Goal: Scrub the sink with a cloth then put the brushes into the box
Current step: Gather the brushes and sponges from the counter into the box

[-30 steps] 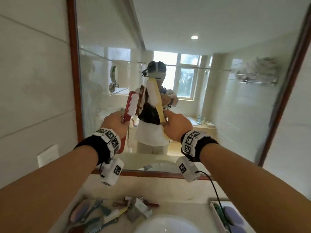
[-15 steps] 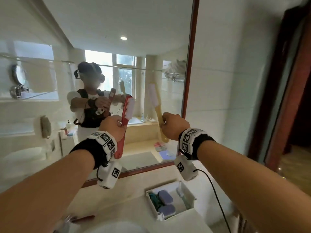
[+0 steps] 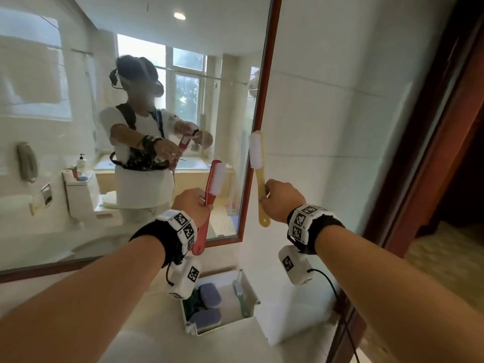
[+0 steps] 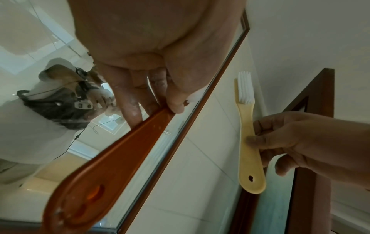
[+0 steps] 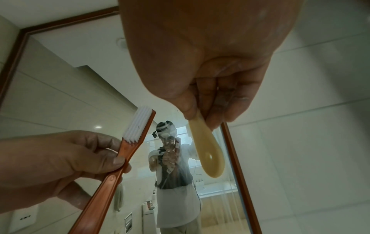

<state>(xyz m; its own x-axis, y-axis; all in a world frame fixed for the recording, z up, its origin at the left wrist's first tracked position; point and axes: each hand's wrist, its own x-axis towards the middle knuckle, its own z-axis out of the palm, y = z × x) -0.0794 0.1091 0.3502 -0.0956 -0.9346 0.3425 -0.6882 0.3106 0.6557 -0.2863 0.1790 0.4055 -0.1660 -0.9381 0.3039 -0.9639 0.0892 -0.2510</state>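
My left hand [image 3: 192,205] grips a red brush [image 3: 210,195] by its handle, white bristles up; the brush [image 4: 112,156] runs long and close in the left wrist view. My right hand [image 3: 281,199] holds a yellow brush [image 3: 258,176] upright by its handle, white bristles at the top. Both are raised in front of the mirror, well above the white box [image 3: 248,286] on the counter below. In the right wrist view the yellow handle [image 5: 208,153] hangs below my fingers and the red brush [image 5: 128,152] stands to the left. The box holds purple sponges [image 3: 209,294] and a green brush [image 3: 239,289]. The sink is out of view.
A wood-framed mirror [image 3: 258,127] fills the left and reflects a person, a toilet and a window. White tiled wall [image 3: 340,100] lies right of it, then a dark wooden door frame [image 3: 432,127]. The pale counter [image 3: 183,344] runs below my arms.
My view has swung to the right, from the sink and its loose brushes to the box, now below my hands. Both hands keep their brushes raised.
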